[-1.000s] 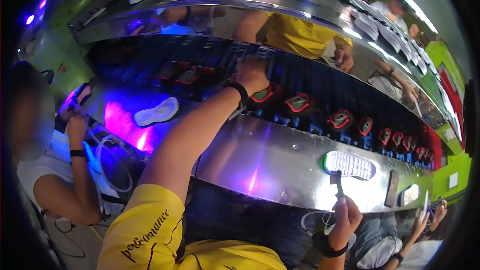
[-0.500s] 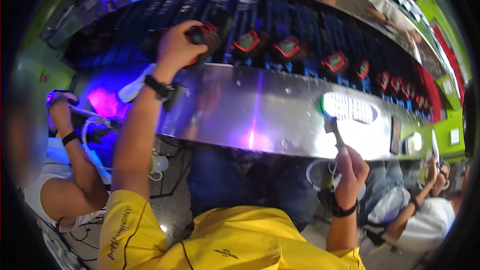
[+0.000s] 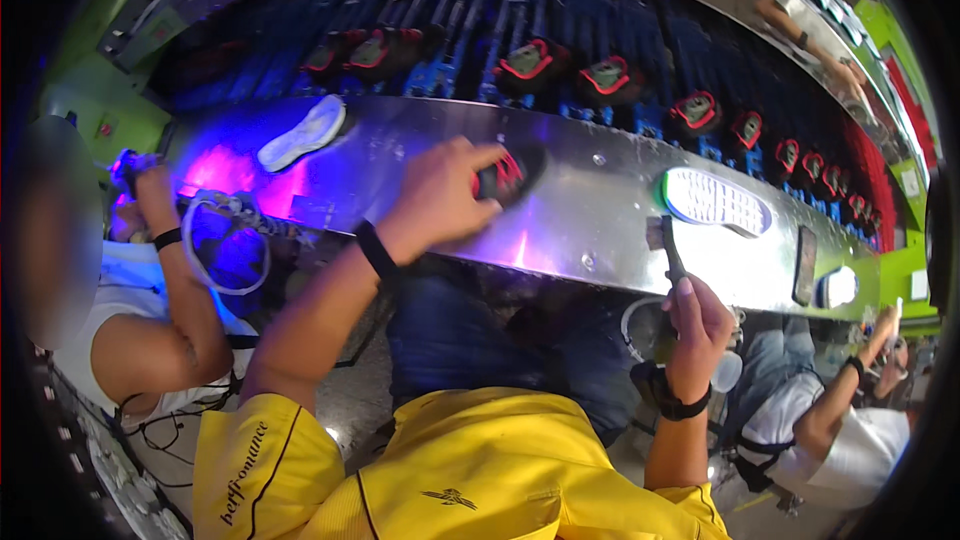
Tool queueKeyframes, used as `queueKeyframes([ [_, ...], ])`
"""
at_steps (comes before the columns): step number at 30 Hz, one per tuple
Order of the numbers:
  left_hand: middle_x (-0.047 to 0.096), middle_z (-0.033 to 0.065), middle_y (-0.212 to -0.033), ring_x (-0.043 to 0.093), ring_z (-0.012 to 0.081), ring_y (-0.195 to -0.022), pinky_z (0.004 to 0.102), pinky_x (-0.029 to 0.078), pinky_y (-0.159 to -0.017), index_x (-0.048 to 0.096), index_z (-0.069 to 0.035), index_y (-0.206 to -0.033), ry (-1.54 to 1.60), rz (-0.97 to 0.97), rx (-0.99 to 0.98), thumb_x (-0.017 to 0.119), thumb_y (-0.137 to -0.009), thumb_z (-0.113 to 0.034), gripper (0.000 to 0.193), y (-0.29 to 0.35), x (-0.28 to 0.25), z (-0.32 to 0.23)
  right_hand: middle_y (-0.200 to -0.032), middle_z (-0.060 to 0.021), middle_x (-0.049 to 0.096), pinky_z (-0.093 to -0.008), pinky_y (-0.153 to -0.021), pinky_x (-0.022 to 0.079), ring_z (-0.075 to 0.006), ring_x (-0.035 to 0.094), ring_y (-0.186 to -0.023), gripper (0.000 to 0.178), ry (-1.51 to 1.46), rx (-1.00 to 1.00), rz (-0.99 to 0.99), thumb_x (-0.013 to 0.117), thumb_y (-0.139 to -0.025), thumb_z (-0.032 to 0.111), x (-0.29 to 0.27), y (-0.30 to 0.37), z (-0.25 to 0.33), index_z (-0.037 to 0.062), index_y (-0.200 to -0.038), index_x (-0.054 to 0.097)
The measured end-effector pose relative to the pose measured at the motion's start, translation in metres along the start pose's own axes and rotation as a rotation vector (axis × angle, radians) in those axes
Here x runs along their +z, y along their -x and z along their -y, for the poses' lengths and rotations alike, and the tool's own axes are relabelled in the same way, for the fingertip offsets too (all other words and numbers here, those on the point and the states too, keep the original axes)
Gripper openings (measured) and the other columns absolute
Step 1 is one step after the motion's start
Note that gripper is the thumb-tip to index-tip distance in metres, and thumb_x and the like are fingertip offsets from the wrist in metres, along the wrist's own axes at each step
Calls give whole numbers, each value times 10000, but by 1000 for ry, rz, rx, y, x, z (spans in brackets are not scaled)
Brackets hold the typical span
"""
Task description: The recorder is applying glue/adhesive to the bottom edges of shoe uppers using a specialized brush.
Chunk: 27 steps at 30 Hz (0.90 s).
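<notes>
My left hand (image 3: pixel 440 195) grips a dark shoe upper with red trim (image 3: pixel 514 174) from its left side. That upper is over the metal worktop (image 3: pixel 560 205), its dark end pointing up and right. In my right hand (image 3: pixel 697 330) is a small brush (image 3: pixel 673 250), held by its dark handle with the bristle end up. Close beyond the bristles lies a white shoe sole with a green edge (image 3: pixel 715 202), patterned side showing. A second white sole (image 3: pixel 303 134) rests on the worktop farther left, in purple light.
Beyond the worktop runs a dark conveyor (image 3: pixel 460 15) bearing several red-trimmed shoe uppers (image 3: pixel 608 75). A dark narrow block (image 3: pixel 804 266) and another white sole (image 3: pixel 838 288) sit at the right. Co-workers sit on the left (image 3: pixel 150 360) and right (image 3: pixel 840 430).
My left hand has brought the shoe upper from the conveyor toward me and right, over the worktop. My right hand still holds the brush near the green-edged sole.
</notes>
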<state>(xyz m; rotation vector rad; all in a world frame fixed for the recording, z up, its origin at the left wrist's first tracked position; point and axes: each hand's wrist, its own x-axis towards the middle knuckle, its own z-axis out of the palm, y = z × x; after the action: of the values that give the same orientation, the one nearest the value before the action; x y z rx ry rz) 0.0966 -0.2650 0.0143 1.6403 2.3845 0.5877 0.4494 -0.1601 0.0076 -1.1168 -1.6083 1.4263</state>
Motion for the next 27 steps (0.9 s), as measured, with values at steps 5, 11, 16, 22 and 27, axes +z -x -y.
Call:
queueKeyframes([
  [5,665,131,-1075,678,368,-1029,484,559,-887,724,-162,-1370,124,90,136,856,-757,-238,632,63,9,-39,-797,33,643,-219,-619,338,-32,494,-694,273,-90,64,-83,678,-1084,192,7,5,-6,-48,-1170,774],
  [11,700,126,-1170,697,335,-1114,437,566,-960,715,-181,-1416,268,201,41,911,-729,-266,720,99,10,-56,-738,34,536,-266,-625,288,-52,424,-690,325,-68,33,-29,617,-1100,211,10,6,7,-59,-943,704],
  [16,707,107,-1360,702,236,-1217,388,548,-1070,642,-36,-1468,970,240,-121,859,-902,-227,635,110,26,-46,-739,31,545,-262,-601,269,-48,403,-659,315,-52,17,2,618,-1100,207,10,5,1,-61,-966,715],
  [22,697,118,-1344,700,218,-1196,378,550,-1079,524,25,-1515,1814,468,-437,815,-960,-227,675,106,14,-45,-747,33,581,-244,-572,246,-26,387,-624,293,-76,61,-44,642,-1086,205,16,7,-3,-57,-1133,765],
  [27,701,69,-1243,667,179,-1133,363,538,-1025,583,0,-1428,1454,194,-234,968,-819,-260,765,78,9,-38,-772,6,639,-236,-637,377,-62,533,-704,306,2,40,43,670,-1081,177,12,17,-3,-89,-1200,760],
])
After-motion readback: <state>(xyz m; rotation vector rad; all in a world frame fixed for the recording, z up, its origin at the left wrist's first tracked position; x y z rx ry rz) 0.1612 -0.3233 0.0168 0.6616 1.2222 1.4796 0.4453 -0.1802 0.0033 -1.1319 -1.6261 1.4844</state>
